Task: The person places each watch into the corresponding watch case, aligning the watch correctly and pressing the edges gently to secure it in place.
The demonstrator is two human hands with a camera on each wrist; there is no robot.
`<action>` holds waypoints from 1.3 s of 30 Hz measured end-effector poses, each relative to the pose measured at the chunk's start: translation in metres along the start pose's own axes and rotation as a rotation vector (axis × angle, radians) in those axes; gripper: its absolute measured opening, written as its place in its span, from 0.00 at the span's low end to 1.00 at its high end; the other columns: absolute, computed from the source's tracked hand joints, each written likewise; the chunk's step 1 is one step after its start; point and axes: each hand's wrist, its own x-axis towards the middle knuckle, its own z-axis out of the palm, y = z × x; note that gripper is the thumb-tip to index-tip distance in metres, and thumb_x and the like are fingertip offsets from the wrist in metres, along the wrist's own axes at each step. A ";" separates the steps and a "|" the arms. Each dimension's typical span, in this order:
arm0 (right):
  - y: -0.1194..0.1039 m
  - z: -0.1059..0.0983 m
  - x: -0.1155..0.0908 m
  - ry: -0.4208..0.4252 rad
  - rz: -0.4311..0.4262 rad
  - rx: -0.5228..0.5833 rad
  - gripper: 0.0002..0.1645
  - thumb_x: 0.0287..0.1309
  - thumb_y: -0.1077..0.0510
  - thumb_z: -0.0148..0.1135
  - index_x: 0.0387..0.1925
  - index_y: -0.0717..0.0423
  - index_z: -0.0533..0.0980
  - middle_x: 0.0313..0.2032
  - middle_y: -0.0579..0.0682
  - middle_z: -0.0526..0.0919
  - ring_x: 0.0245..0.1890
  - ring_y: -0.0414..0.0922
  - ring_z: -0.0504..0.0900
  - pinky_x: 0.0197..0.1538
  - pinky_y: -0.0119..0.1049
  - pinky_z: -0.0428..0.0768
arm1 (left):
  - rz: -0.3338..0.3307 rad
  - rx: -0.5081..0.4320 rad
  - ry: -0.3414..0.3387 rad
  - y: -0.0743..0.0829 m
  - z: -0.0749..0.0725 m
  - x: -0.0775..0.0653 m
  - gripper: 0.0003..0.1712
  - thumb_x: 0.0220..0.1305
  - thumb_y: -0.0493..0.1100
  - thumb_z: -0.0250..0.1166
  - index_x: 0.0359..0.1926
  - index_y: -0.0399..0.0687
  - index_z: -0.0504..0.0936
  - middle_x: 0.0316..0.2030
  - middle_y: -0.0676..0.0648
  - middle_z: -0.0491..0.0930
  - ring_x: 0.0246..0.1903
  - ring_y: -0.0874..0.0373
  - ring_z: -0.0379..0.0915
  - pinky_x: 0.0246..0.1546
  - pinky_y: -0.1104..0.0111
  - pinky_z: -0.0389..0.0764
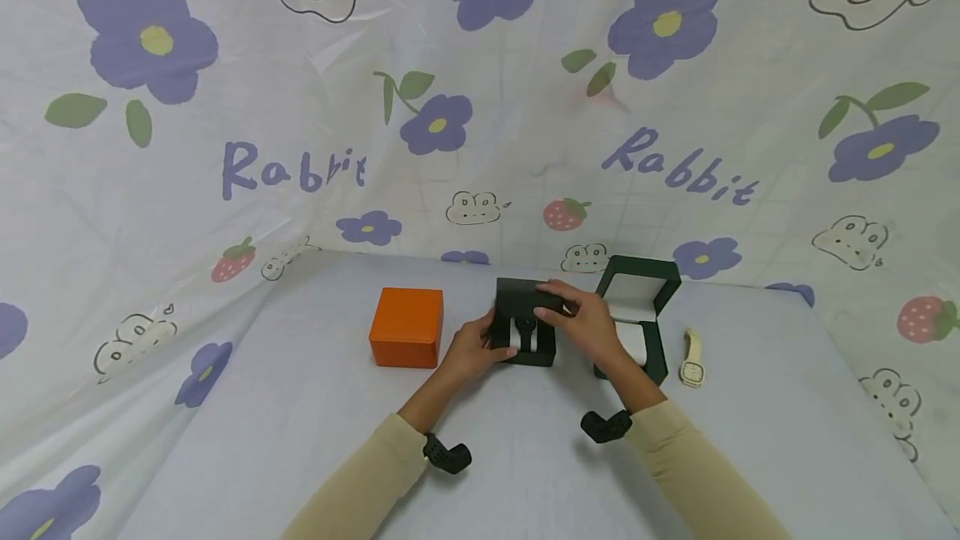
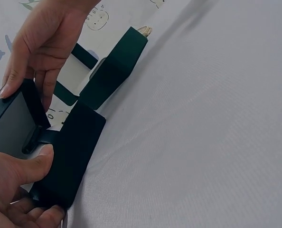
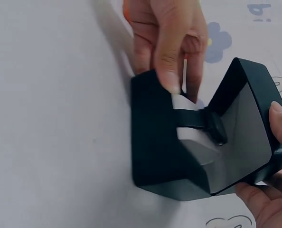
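A dark watch box [image 1: 534, 354] stands partly open at the middle of the table. Inside it, a black watch [image 3: 214, 124] is wrapped round a white cushion [image 3: 198, 141]. My left hand [image 1: 470, 350] grips the left side of the box base, thumb at its front edge and fingers round the outside. With the right hand [image 1: 588, 325] I hold the raised lid [image 1: 517, 297] at its right side, thumb on one face and fingers on the other. In the right wrist view the lid [image 3: 262, 90] leans over the watch, its pale lining showing.
Right of my hands, a green watch box [image 1: 655, 352] stands with its lid up and a white cushion inside, partly behind my right forearm. Beyond it lies a gold watch [image 1: 692, 365]. On the left sits a closed orange box [image 1: 407, 327]. A printed curtain [image 1: 525, 165] hangs behind the table.
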 end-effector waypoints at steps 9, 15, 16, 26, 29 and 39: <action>0.013 0.008 -0.011 0.036 -0.017 0.012 0.28 0.61 0.54 0.73 0.62 0.51 0.80 0.71 0.52 0.70 0.73 0.52 0.66 0.67 0.50 0.74 | 0.001 -0.035 -0.008 -0.003 0.001 0.002 0.47 0.62 0.39 0.74 0.76 0.39 0.59 0.71 0.40 0.67 0.69 0.48 0.66 0.69 0.57 0.69; 0.017 0.012 -0.014 0.049 -0.034 0.002 0.28 0.59 0.55 0.74 0.62 0.52 0.80 0.72 0.52 0.69 0.73 0.52 0.65 0.66 0.53 0.74 | -0.004 -0.028 -0.009 -0.002 0.000 0.002 0.49 0.61 0.39 0.75 0.76 0.37 0.58 0.72 0.39 0.65 0.70 0.48 0.64 0.69 0.57 0.68; 0.017 0.012 -0.015 0.051 -0.034 -0.005 0.28 0.59 0.55 0.74 0.62 0.52 0.80 0.72 0.52 0.69 0.73 0.52 0.65 0.66 0.53 0.74 | -0.009 -0.026 -0.010 -0.003 0.000 0.002 0.49 0.61 0.40 0.75 0.77 0.37 0.58 0.72 0.39 0.65 0.70 0.48 0.64 0.69 0.57 0.68; 0.024 0.019 -0.023 0.078 -0.057 -0.047 0.28 0.56 0.59 0.76 0.60 0.53 0.82 0.72 0.54 0.69 0.72 0.53 0.66 0.62 0.50 0.78 | -0.024 0.006 -0.005 0.001 0.000 0.000 0.48 0.62 0.40 0.74 0.76 0.34 0.58 0.72 0.38 0.64 0.70 0.47 0.64 0.70 0.56 0.67; 0.024 0.021 -0.024 0.086 -0.060 -0.034 0.28 0.55 0.60 0.76 0.59 0.54 0.82 0.72 0.55 0.69 0.72 0.54 0.66 0.62 0.50 0.78 | -0.024 0.001 -0.006 0.002 0.001 0.000 0.49 0.62 0.39 0.74 0.76 0.35 0.57 0.72 0.38 0.64 0.70 0.47 0.64 0.71 0.57 0.66; 0.024 0.024 -0.028 0.097 -0.060 -0.068 0.28 0.53 0.63 0.77 0.57 0.56 0.83 0.71 0.55 0.70 0.72 0.54 0.66 0.62 0.47 0.78 | -0.033 -0.004 -0.005 0.000 0.000 0.001 0.51 0.60 0.40 0.76 0.76 0.35 0.57 0.72 0.37 0.63 0.70 0.45 0.64 0.70 0.56 0.67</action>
